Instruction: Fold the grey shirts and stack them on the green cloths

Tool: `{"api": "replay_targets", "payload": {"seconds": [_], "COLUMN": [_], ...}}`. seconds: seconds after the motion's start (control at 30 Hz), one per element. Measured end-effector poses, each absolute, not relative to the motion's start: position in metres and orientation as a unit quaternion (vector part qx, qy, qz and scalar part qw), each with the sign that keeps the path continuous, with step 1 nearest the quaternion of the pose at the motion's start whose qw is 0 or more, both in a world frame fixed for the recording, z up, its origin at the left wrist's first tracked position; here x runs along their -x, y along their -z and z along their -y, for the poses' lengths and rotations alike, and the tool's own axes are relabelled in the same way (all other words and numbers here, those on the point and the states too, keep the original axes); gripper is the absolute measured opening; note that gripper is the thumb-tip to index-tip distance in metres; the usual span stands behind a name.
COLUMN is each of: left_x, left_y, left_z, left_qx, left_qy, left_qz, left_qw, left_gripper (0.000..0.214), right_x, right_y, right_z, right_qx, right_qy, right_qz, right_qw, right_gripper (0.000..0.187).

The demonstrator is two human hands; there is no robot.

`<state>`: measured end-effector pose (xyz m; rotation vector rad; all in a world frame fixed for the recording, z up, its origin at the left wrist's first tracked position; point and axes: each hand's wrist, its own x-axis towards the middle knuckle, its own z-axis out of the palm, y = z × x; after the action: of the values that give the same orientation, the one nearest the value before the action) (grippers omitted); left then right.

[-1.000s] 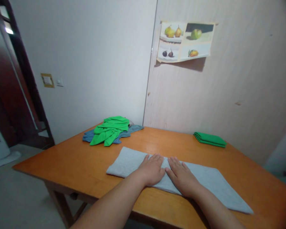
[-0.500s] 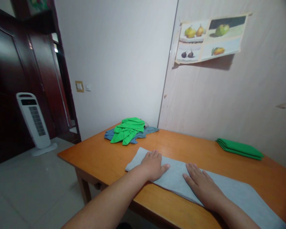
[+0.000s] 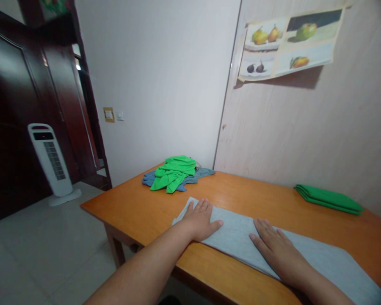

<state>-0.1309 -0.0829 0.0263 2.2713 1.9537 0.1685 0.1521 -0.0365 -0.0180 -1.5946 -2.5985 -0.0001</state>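
Note:
A light grey garment (image 3: 233, 231), folded into a long strip that widens to the right, lies along the near edge of the wooden table (image 3: 254, 192). Its exact kind I cannot make out. My left hand (image 3: 200, 222) rests flat near its left end, fingers stretched and thumb out to the right. Further right, my right hand (image 3: 277, 252) presses flat on the same cloth with the thumb apart from the fingers. Neither hand grips anything. The cloth's right end runs toward the lower right corner of the picture.
A crumpled bright green garment (image 3: 174, 171) lies on blue-grey cloth (image 3: 203, 173) at the table's back left. A folded green cloth (image 3: 328, 198) sits at the back right by the wall. On the floor at left stands a white tower heater or fan (image 3: 53, 161).
My left hand has shifted slightly left along the grey garment, its fingers spreading wider. The right hand stays on the cloth. The view has turned a little to the left.

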Motion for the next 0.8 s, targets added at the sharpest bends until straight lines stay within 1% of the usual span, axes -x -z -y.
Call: {"api": "replay_targets", "payload": {"seconds": [0.13, 0.33, 0.57, 0.8], "left_x": [0.136, 0.149, 0.153, 0.140], "left_y": [-0.027, -0.024, -0.022, -0.037], "left_z": [0.080, 0.076, 0.077, 0.081], "left_qx": [-0.754, -0.730, -0.729, -0.731], "left_qy": [-0.056, -0.064, -0.063, -0.047], "left_qz": [-0.651, -0.678, -0.680, -0.680], "left_qw": [0.073, 0.053, 0.047, 0.033], "left_gripper": [0.091, 0.097, 0.095, 0.089], "right_x": [-0.149, -0.148, -0.147, -0.145], "right_y": [0.014, 0.011, 0.008, 0.002], "right_z": [0.037, 0.040, 0.040, 0.040], "right_qx": [0.530, 0.532, 0.534, 0.537], "right_qy": [-0.014, -0.019, -0.038, -0.045], "right_qz": [0.847, 0.846, 0.843, 0.841], "right_qw": [0.050, 0.045, 0.056, 0.040], "right_gripper": [0.077, 0.076, 0.077, 0.077]}}
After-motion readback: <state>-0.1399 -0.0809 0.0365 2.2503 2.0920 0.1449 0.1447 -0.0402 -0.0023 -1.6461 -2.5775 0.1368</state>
